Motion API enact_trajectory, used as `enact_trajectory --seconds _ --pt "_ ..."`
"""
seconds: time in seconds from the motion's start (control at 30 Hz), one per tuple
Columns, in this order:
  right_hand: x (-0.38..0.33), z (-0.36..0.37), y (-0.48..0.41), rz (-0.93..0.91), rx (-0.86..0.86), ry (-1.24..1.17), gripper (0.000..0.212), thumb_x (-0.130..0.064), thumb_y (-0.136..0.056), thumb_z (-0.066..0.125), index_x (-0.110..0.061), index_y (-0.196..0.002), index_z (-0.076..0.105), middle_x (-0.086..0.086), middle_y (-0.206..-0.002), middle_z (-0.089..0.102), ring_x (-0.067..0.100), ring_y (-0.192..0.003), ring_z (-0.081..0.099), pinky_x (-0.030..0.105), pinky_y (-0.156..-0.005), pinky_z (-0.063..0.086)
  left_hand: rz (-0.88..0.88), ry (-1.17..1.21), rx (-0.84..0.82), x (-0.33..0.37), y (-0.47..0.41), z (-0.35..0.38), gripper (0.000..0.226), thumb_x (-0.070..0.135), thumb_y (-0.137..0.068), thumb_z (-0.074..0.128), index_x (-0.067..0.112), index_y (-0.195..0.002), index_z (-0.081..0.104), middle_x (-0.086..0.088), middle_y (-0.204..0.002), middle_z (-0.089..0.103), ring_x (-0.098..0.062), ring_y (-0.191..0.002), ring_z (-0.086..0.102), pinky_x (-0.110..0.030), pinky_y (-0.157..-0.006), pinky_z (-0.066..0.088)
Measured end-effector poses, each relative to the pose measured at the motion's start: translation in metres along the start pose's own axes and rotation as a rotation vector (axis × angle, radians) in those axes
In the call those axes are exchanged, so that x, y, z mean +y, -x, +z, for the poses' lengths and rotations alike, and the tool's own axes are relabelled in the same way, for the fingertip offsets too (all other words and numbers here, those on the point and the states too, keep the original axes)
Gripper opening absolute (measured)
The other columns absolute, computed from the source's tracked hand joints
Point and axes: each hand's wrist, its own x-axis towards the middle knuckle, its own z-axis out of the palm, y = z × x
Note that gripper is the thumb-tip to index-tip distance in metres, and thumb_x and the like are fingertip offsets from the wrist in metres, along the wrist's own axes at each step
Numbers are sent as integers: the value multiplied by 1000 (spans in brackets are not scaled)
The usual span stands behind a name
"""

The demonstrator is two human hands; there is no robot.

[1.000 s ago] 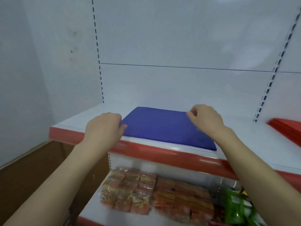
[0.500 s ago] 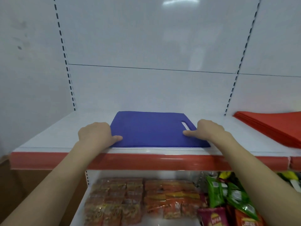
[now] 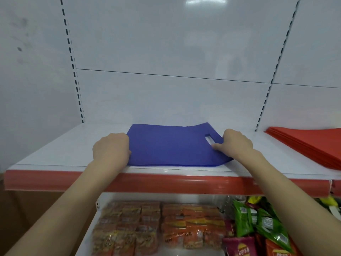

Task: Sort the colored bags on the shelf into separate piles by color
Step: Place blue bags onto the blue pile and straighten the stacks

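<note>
Only the head view on my end, so here's what I've got on screen.

The flat blue fabric bag (image 3: 171,145) lies on the white metal shelf (image 3: 55,154) with the red front strip, close to the front edge and roughly in the middle. I honestly can't tell if it's one bag or a thin pile. Its handle cut-out (image 3: 209,138) is at the right end, and the far right corner curls up a little off the shelf.

My left hand (image 3: 110,150) is at the bag's left edge, knuckles towards the camera, fingers curled in with the thumb tip on the blue fabric, so it's gripping that edge. My right hand (image 3: 237,145) is on the right edge, fingers curled over it, with one fingertip on top just below the cut-out. Looks like a pinch on that end. Both forearms reach up over the red strip.

Well off to the right on the same shelf sits the stack of flat red fabric bags (image 3: 310,146), apart from the blue fabric bag.

Behind it all is the white back panel (image 3: 166,43) with slotted uprights. On the lower shelf there are orange snack packets (image 3: 147,228) and, to their right, green snack packets (image 3: 258,222).
</note>
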Motion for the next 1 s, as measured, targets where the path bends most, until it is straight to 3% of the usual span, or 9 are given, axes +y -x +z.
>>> enact_trajectory --seconds 0.13,0.23,0.4,0.5,0.57,0.67,0.87,1.0 --pt "3 6 -1 -10 66 -75 32 -29 -88 57 -12 -71 36 0 -64 40 20 -58 39 27 -48 23 -21 19 50 0 2 5 19 15 -93 49 11 -78 38 -3 -69 39 -26 -75 43 -28 -64 34" --pt "3 6 1 -34 89 -43 23 -26 -88 56 -9 -88 41 2 -77 48 26 -72 46 29 -52 26 -23 36 106 -1 4 5 19 22 -96 47 12 -82 38 -9 -91 56 -26 -75 43 -29 -64 34" --pt "2 7 9 -80 190 32 31 -35 -93 51 -6 -103 48 8 -95 55 29 -82 49 32 -65 32 7 -57 142 0 8 6 17 28 -97 44 12 -96 48 -7 -103 53 -26 -90 51 -28 -65 31" --pt "2 6 10 -101 238 80 35 -38 -93 52 -6 -105 50 9 -105 56 29 -94 54 31 -66 33 9 -16 172 1 10 6 14 22 -97 43 13 -87 39 -4 -87 49 -25 -80 47 -28 -61 31" --pt "3 3 9 -93 225 63 35 -39 -94 50 -6 -106 48 10 -103 60 31 -89 55 31 -65 33 -9 64 206 1 11 5 19 13 -95 44 12 -81 31 -1 -69 38 -24 -67 42 -27 -51 26" --pt "7 -1 8 -60 214 -43 34 -38 -96 46 -5 -106 49 12 -102 61 29 -79 48 32 -66 35 2 191 277 0 18 3 24 10 -95 41 11 -76 27 -2 -62 32 -19 -52 30 -29 -45 16" --pt "31 -16 20 38 381 -220 34 -31 -100 34 -2 -108 50 19 -99 61 30 -77 47 34 -65 35 72 390 368 7 35 3 16 20 -97 38 7 -89 36 -6 -65 43 -29 -61 43 -34 -54 30" --pt "59 -29 33 98 445 -156 33 -28 -100 34 0 -107 50 20 -99 61 35 -81 51 35 -64 30 284 450 481 22 45 9 16 7 -90 55 0 -80 44 -10 -50 43 -24 -41 38 -24 -41 26"
